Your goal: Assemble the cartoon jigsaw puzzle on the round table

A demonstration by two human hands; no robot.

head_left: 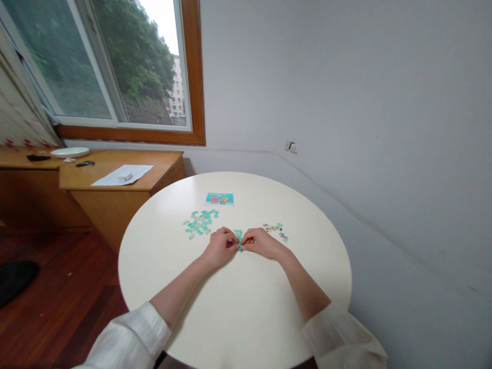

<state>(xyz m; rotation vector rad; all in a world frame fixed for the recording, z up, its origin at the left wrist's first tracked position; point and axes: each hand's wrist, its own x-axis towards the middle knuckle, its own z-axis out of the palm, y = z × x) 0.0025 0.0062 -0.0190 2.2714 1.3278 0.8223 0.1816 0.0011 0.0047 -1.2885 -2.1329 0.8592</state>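
Note:
My left hand [221, 247] and my right hand [260, 243] meet at the middle of a round cream table [238, 307]. Both hands have fingers curled and pinch small jigsaw pieces [238, 239], teal with a red bit, pressed together between the fingertips. To the left lies a loose heap of teal puzzle pieces [199, 223]. A smaller group of mixed-colour pieces [275, 229] lies just beyond my right hand. Farther back lies a small picture card [219, 199] showing cartoon figures on a blue ground.
A wooden desk [115, 187] stands left of the table under a window, with a sheet of paper [122, 175], a white plate [69, 152] and small dark items on it. A grey wall runs close on the right. Dark wooden floor lies at left.

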